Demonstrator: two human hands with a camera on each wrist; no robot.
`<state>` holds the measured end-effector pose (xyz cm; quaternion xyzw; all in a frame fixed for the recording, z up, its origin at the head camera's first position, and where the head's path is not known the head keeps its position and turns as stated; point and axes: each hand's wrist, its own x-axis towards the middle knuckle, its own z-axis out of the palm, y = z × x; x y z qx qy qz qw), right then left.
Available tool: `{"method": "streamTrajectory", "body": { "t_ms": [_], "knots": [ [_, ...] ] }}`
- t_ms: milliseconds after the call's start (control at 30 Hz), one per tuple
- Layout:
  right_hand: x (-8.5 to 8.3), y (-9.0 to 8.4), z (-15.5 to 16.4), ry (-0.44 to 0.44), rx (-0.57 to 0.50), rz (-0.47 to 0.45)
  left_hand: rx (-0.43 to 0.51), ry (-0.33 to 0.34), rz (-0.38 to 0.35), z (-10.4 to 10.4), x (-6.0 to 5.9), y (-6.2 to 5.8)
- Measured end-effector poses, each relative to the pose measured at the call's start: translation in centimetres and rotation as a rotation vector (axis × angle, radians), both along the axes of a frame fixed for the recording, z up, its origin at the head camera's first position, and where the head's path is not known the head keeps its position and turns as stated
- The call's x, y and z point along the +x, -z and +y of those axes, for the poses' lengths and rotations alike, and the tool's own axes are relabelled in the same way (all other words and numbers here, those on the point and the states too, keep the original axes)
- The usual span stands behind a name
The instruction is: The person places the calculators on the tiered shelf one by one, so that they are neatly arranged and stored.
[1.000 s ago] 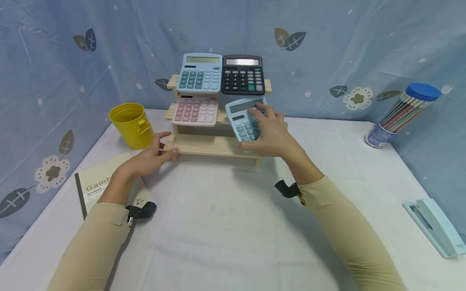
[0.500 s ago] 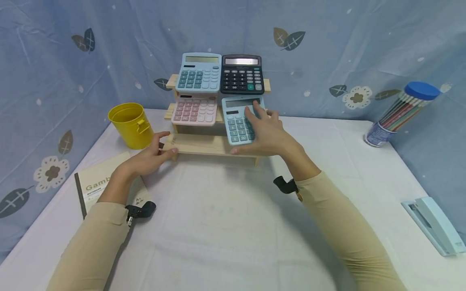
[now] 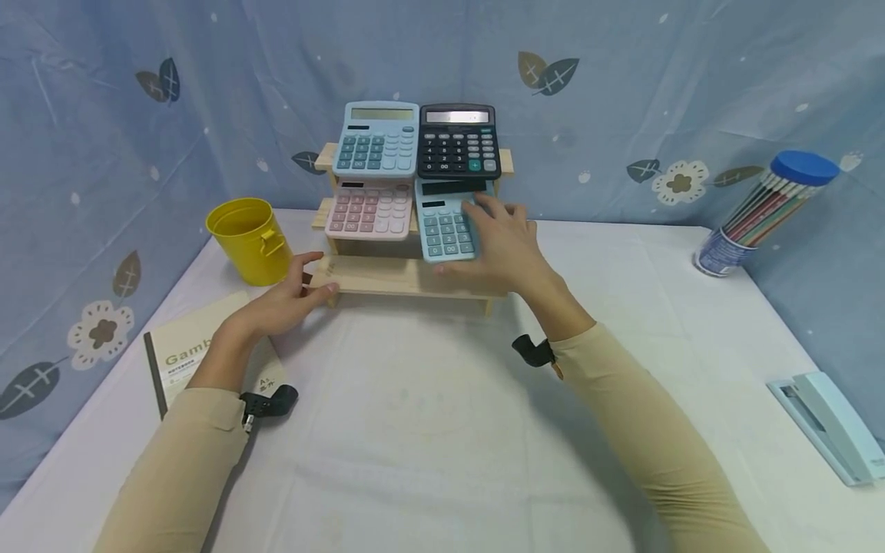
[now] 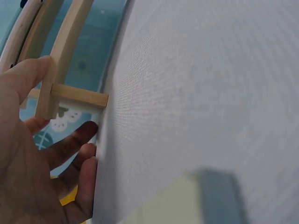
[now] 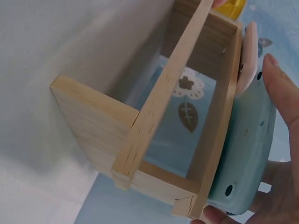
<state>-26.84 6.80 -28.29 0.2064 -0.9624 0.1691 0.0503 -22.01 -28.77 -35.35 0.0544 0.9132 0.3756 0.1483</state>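
A: Since a second ago we see the light-blue calculator (image 3: 448,226) travel from a tilted pose in front of the wooden rack (image 3: 408,276) up onto the middle tier; it lies just beside the pink calculator (image 3: 371,209) and directly below the black calculator (image 3: 459,142). The right hand (image 3: 508,246) grasps it, fingers spread over the keys and thumb under the lower edge; in the right wrist view the fingers (image 5: 280,93) wrap its pale blue back.

B: We judge the placing nearly done. What of the left hand (image 3: 286,296)?

A: It has not shifted. It pinches the left end of the rack's lowest slat, thumb on top (image 4: 28,74), fingers beneath, steadying the frame.

B: And the edges?

A: The calculator's left edge nearly meets the pink one; its top tucks under the upper tier, where another blue calculator (image 3: 376,142) sits. We find little room left or up.

B: Open room?

A: To the right of the rack and in front of it the white table (image 3: 429,430) lies bare. The yellow cup (image 3: 249,238) and notebook (image 3: 183,353) stand to the left, the pencil tub (image 3: 760,211) and stapler (image 3: 826,426) well apart to the right.
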Motion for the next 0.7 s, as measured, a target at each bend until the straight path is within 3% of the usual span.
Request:
{"method": "streamTrajectory", "body": {
  "t_ms": [333, 700],
  "knots": [
    [-1.2, 0.8, -1.6, 0.107, 0.003, 0.046, 0.004, -0.007, -0.005, 0.0, -0.1, 0.2],
    [-1.8, -0.2, -1.5, 0.052, 0.012, -0.03, 0.025, 0.006, 0.005, -0.1, -0.1, 0.3]
  ]
}}
